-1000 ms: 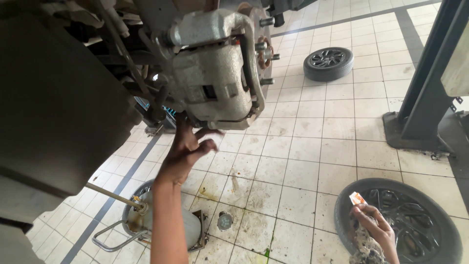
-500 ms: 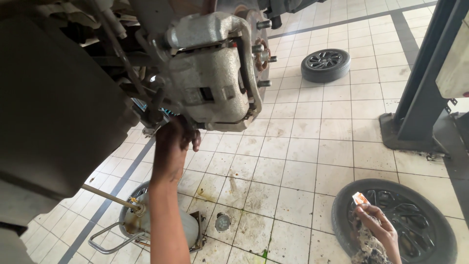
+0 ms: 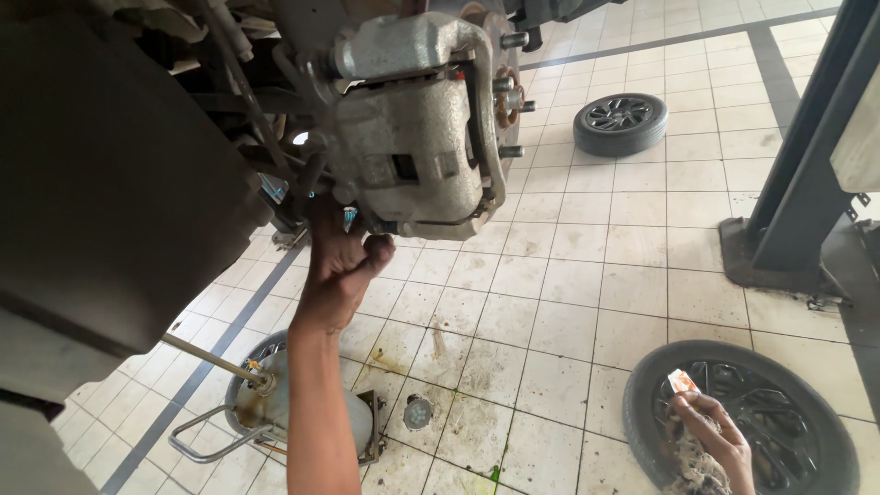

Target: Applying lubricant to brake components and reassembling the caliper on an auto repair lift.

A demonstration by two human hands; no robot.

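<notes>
Left hand (image 3: 341, 266) raised under a grey brake caliper (image 3: 412, 151), fingers curled narrow against its lower edge, thumb tip touching the metal; whether something small sits inside the curl cannot be told. Caliper mounted high in the frame on a brake disc (image 3: 500, 101), wheel studs (image 3: 513, 105) projecting to its right. Dark wheel-arch panel (image 3: 110, 183) filling the upper left, just beside the caliper.

Right hand (image 3: 710, 440) low at lower right, closed around a wad of frayed rag (image 3: 692, 463) and a small orange-and-white packet (image 3: 683, 380) that sticks up above the fingers. Directly beneath it, a wheel (image 3: 807, 412) lying flat on the tiled floor (image 3: 568, 275), dark spoked rim facing up.

Second wheel (image 3: 621, 122) flat on the floor in the distance, well apart from both hands. Grey lift post (image 3: 807, 165) rising at right from a base plate on the tiles.

Below the left forearm, a round grey drain pan (image 3: 275, 417) with a tubular handle and a thin rod (image 3: 206, 356) slanting up from it toward the wheel arch. Small round cap (image 3: 417, 412) on the floor just beside the pan. Tiles stained and smeared near the pan, cleaner farther away.
</notes>
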